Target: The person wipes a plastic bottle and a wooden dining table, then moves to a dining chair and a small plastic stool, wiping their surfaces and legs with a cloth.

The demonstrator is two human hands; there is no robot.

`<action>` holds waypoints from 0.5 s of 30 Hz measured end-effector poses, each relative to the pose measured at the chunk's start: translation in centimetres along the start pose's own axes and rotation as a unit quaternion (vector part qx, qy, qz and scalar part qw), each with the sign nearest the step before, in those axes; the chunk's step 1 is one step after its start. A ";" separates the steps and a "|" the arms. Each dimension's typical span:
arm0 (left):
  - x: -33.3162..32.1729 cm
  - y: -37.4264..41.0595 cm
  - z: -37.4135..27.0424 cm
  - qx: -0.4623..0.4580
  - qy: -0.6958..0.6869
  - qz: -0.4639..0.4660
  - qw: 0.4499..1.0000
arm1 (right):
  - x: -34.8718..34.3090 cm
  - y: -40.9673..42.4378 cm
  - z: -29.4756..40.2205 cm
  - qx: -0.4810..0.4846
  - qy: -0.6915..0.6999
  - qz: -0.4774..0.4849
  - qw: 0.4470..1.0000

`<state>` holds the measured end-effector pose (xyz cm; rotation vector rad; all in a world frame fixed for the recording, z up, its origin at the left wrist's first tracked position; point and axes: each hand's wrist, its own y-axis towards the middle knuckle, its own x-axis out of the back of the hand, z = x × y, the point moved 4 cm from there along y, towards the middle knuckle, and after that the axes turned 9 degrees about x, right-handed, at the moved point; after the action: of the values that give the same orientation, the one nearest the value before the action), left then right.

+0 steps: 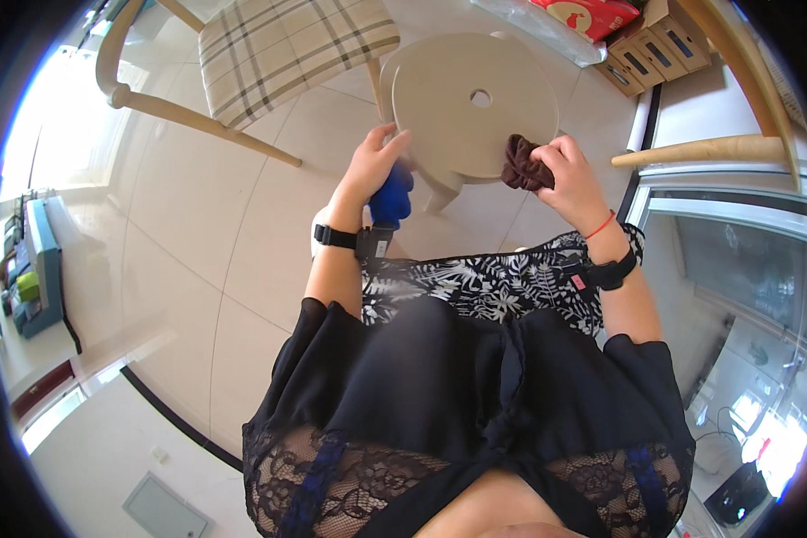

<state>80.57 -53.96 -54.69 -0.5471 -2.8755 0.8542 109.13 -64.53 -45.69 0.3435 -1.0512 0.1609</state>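
Dark brown, crumpled cloth (526,163) is pinched between the thumb and fingers of my right hand (568,171), over the near right edge of a beige plastic stool (471,128). The stool has a round hole in its seat. On the other side, my left hand (374,161) is beside the stool's left edge, with a bunched blue cloth (393,195) in its grasp. Its fingertips are blurred and partly hidden, so how they grip the cloth is unclear. Black straps with small devices circle both wrists.
A wooden chair with a plaid cushion (296,54) stands beyond my left hand. Cardboard boxes (659,50) and a red package (585,17) lie at the far right. A wooden furniture leg (699,149) juts in from the right, near a glass sliding door (746,255).
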 end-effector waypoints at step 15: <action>-0.2 1.6 1.9 0.061 -0.058 -0.017 0.996 | -3.2 9.6 4.6 0.159 -0.093 -0.084 0.979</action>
<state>80.94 -53.78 -57.14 -0.4494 -2.8991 1.0824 100.97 -57.08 -44.53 0.7456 -1.1766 0.1474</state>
